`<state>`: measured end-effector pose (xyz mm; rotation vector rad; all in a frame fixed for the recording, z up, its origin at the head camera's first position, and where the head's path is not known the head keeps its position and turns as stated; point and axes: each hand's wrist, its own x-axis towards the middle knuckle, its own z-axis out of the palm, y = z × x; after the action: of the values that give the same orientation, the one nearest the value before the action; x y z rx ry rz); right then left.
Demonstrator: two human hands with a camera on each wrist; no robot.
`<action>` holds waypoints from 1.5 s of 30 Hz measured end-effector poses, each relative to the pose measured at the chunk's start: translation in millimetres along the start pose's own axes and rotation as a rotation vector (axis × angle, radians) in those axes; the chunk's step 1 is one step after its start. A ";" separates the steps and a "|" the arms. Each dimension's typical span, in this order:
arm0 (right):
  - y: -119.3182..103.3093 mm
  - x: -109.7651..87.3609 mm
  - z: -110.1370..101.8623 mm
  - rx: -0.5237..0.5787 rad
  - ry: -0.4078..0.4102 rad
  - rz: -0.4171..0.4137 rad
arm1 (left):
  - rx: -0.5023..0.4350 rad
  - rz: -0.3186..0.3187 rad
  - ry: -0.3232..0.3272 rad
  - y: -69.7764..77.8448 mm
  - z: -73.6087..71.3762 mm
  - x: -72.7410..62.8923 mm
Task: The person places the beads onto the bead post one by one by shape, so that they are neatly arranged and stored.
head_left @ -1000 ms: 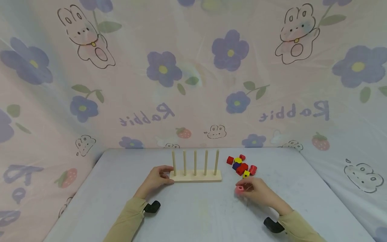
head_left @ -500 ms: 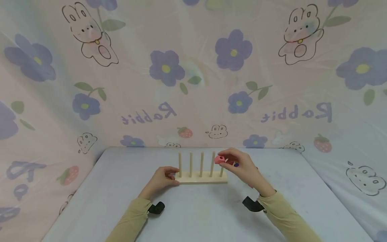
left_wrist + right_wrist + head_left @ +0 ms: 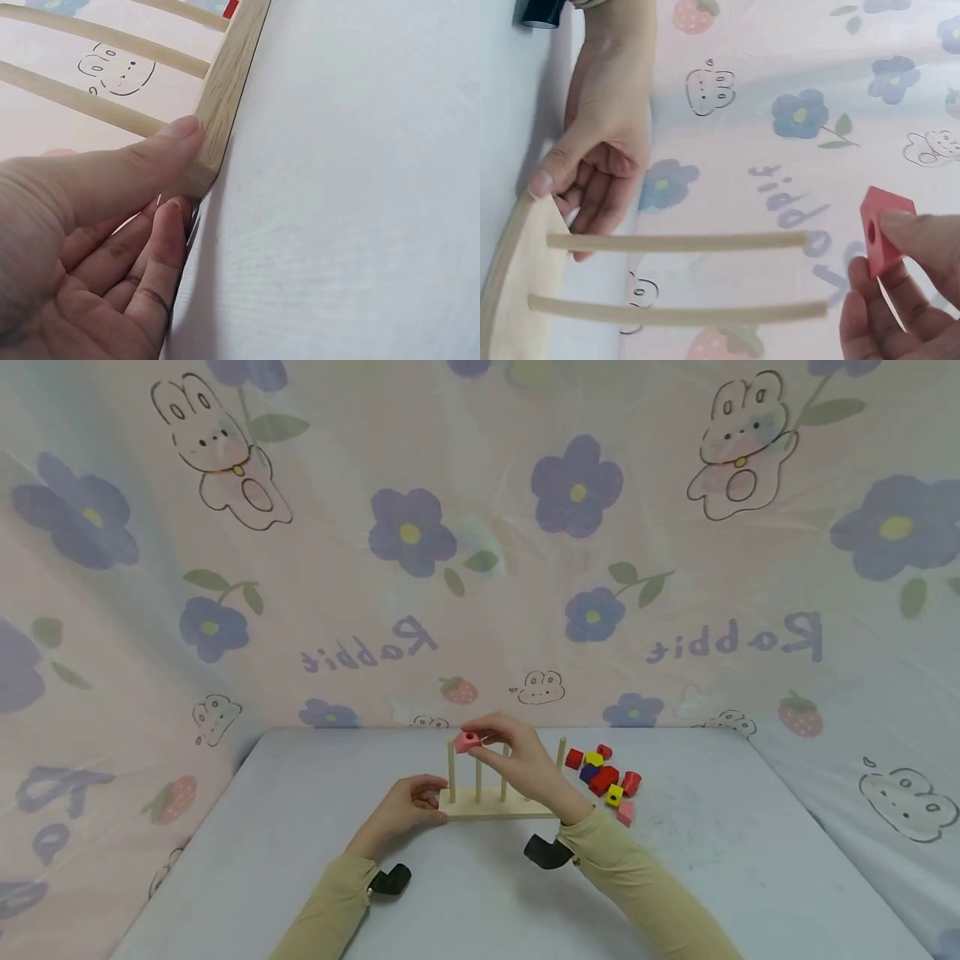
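A wooden peg stand (image 3: 495,810) with a row of upright pegs sits on the table. At its left end, my left hand (image 3: 405,806) grips the base, the thumb (image 3: 161,154) on the front edge and the fingers around the end. My right hand (image 3: 517,760) pinches a pink block (image 3: 467,742) with a hole through it. In the head view the block is beside the top of the leftmost peg (image 3: 452,772). The right wrist view shows the block (image 3: 885,232) apart from the peg ends. My right hand hides part of the other pegs.
Right of the stand lies a loose group of beads: a red cube (image 3: 573,758), yellow beads (image 3: 614,795), a dark blue bead (image 3: 589,773), other red ones (image 3: 632,783) and a pink piece (image 3: 626,812). A patterned cloth (image 3: 480,568) hangs behind the table (image 3: 480,893).
My right hand has lifted the pink block from the table and carried it left across the stand to the leftmost peg's top. My left hand still holds the base, which has shifted slightly right in view.
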<state>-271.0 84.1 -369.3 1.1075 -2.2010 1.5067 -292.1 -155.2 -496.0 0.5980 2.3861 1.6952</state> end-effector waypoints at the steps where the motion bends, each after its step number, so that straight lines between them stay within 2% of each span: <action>1: 2.1 1.2 5.0 0.001 0.009 -0.007 | -0.001 -0.005 -0.001 -0.3 0.0 -0.4; 4: 7.3 4.5 18.1 -0.009 0.063 -0.017 | -0.001 0.013 -0.001 -0.5 -0.5 -0.7; 7: 10.2 7.9 28.4 -0.031 0.116 -0.013 | -0.015 0.029 -0.007 5.4 -1.2 -2.6; 13: 16.2 11.2 41.2 -0.059 0.135 0.025 | -0.027 0.018 -0.025 22.7 -1.8 -8.7; 15: 19.2 10.8 44.4 -0.069 0.126 0.048 | -0.028 0.014 -0.026 21.1 -1.7 -8.1; 19: 24.5 5.7 50.6 -0.070 0.105 0.104 | -0.020 0.013 -0.015 7.8 -1.7 -4.4; 22: 27.8 -0.3 54.6 -0.063 0.139 0.132 | -0.005 0.011 -0.006 -0.4 -2.0 -2.2; 26: 34.4 -9.4 60.7 -0.031 0.189 0.164 | -0.005 0.015 -0.008 -2.1 -2.0 -1.4; 33: 55.6 -26.7 76.3 0.007 0.181 0.287 | -0.015 0.018 -0.011 -0.9 -2.1 -1.9; 36: 62.0 -31.3 81.4 0.032 0.173 0.344 | -0.030 0.021 -0.016 4.5 -1.1 -3.7; 40: 70.7 -37.8 85.2 0.018 0.144 0.402 | -0.051 0.021 -0.021 23.2 -0.2 -11.7; 43: 75.0 -40.8 85.4 -0.011 0.117 0.403 | -0.063 0.020 -0.023 32.0 -0.6 -15.2; 45: 76.4 -41.2 85.1 -0.029 0.105 0.397 | -0.073 0.020 -0.024 32.3 -1.0 -15.3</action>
<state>-279.7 41.0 -482.7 0.5868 -2.4598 1.6295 -271.1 -153.2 -467.2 0.6288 2.2983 1.7648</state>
